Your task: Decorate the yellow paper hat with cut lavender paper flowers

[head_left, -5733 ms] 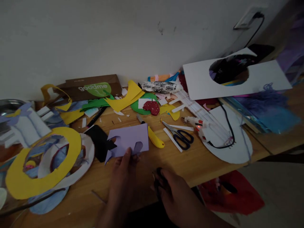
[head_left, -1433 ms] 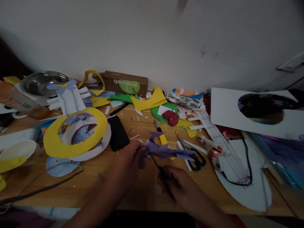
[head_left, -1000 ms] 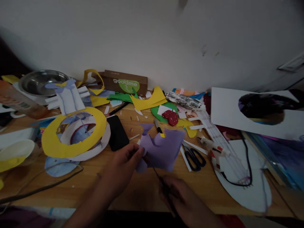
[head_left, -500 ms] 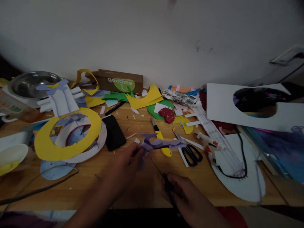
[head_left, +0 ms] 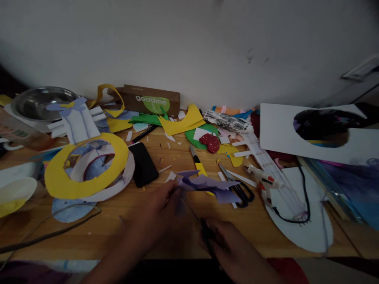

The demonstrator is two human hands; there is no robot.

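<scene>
Pinched in the fingers of my left hand (head_left: 164, 201) is a crumpled, cut piece of purple paper (head_left: 204, 184), which sticks out to the right above the table. My right hand (head_left: 227, 240) is closed around the black handles of a pair of scissors (head_left: 207, 232), seen nearly edge-on. Their thin blade points up and left, its tip close beneath the purple paper and my left fingers. Behind the paper lie a yellow utility knife (head_left: 200, 167), partly covered, and a second pair of scissors (head_left: 246, 193) with dark handles.
Left of my hands are a black phone (head_left: 144, 165), a yellow paper ring (head_left: 53, 181) and a metal bowl (head_left: 44, 103). A brown box (head_left: 151, 99) stands against the wall among paper scraps. To the right lie a glue gun (head_left: 266, 181) and a white cardboard guitar shape (head_left: 308, 232).
The purple paper has turned and dropped slightly, now showing a broader face and covering part of the knife and table scissors. The scissors in my right hand have come nearer the paper.
</scene>
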